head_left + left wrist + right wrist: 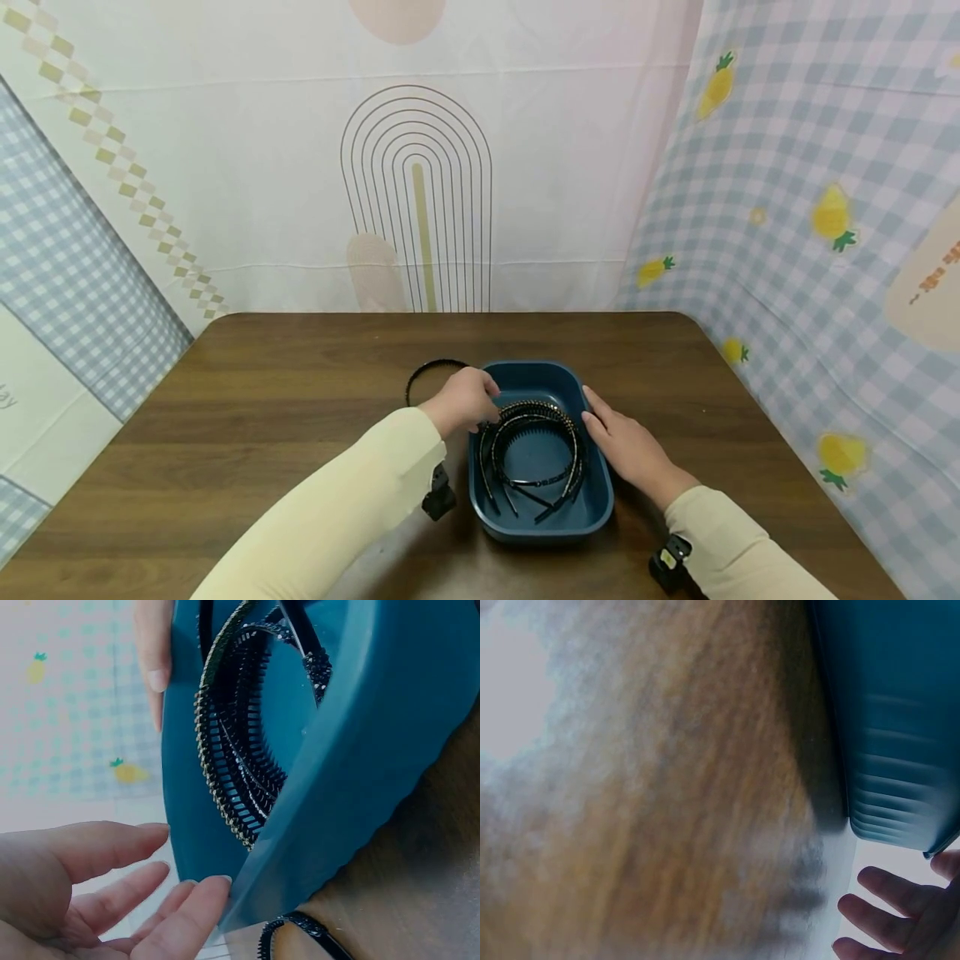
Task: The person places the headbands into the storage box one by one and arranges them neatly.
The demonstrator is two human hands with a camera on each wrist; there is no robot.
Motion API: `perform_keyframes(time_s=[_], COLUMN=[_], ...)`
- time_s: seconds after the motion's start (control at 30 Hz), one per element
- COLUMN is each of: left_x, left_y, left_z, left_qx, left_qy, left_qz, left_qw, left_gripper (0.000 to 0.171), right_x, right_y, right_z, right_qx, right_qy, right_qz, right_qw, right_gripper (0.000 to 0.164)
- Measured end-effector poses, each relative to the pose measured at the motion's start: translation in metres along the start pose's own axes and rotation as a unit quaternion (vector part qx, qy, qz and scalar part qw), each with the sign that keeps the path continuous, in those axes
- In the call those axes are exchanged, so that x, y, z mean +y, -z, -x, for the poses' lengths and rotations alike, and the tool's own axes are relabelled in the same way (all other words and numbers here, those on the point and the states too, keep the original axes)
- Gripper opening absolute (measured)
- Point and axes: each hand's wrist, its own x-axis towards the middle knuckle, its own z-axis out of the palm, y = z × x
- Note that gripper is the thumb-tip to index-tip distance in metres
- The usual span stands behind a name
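A blue plastic bin (536, 517) holds several black headbands (536, 410), some with toothed inner edges and one with gold beading in the left wrist view. My left hand (467, 398) is over the bin's left rim, beside the headbands. In the left wrist view that hand (112, 892) has loosely bent fingers with nothing between them, the fingertips close to the bin's edge. My right hand (633, 446) lies along the bin's right side, its fingers stretched out at the rim. Another black headband (411, 382) lies on the table left of the bin, partly hidden behind my left hand.
The bin stands on a brown wooden table (300, 400). Behind it hangs a white printed cloth (262, 183), and to the right a blue checked cloth (780, 250) with yellow fruit prints. Small black devices (438, 493) are strapped to both wrists.
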Motion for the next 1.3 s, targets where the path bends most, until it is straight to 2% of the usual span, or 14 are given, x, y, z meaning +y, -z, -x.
perform_keyframes(time_s=[0.17,0.33,0.47,0.9,1.07,1.3], left_x=[-0.008,-0.015,-0.02,-0.043,-0.056,-0.069], left_y=[0.006,0.011,0.016,0.028,0.029,0.028], left_z=[-0.001,-0.002,-0.004,-0.014,-0.022,-0.028], left_qx=[-0.003,-0.008,-0.016,0.014,0.021,0.046], left_qy=[-0.004,-0.007,-0.008,-0.004,-0.003,0.0], left_qz=[0.07,0.151,0.193,0.24,0.279,0.319], left_qw=[0.9976,0.9886,0.9809,0.9707,0.9601,0.9466], left_gripper=[0.034,0.036,0.037,0.036,0.037,0.036], right_x=[0.0,0.0,0.0,0.001,0.003,0.002], right_y=[0.0,0.0,0.0,-0.001,-0.002,-0.001], right_z=[0.0,0.0,0.0,-0.001,-0.003,-0.002], right_qx=[0.001,-0.002,-0.004,-0.007,-0.004,-0.008], right_qy=[-0.001,-0.005,-0.009,-0.013,-0.013,-0.019], right_qz=[0.001,0.003,-0.001,-0.005,-0.008,-0.012], right_qw=[1.0,1.0,1.0,1.0,1.0,1.0], right_gripper=[0.059,0.059,0.059,0.059,0.059,0.059])
